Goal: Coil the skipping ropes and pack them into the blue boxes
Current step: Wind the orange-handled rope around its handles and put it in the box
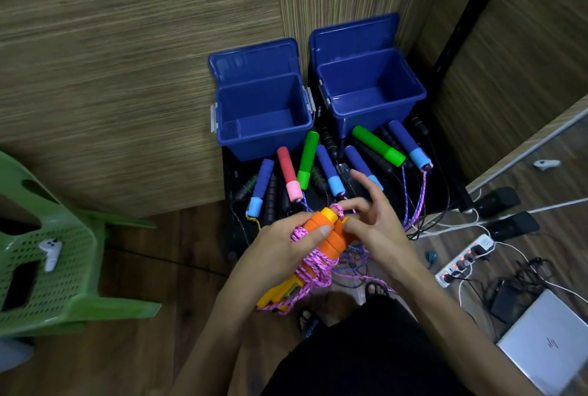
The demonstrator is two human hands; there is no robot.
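My left hand [286, 246] grips a pair of orange-and-yellow skipping-rope handles [331, 238] with pink braided rope [313, 263] wound round them. My right hand [378, 220] pinches the pink rope at the top of the handles, its other fingers spread. Two open blue boxes stand behind, the left box [264, 115] and the right box [370, 90], lids tipped back, nothing visible inside. Several more skipping ropes with blue [262, 187], red [289, 177], green [308, 160] and black handles lie on a black mat in front of the boxes.
A green plastic chair [60, 255] with a white controller [50, 252] on its seat stands at the left. At the right lie a power strip [463, 260], tangled cables, a closed silver laptop [550, 341] and two black speakers. Wood panels rise behind the boxes.
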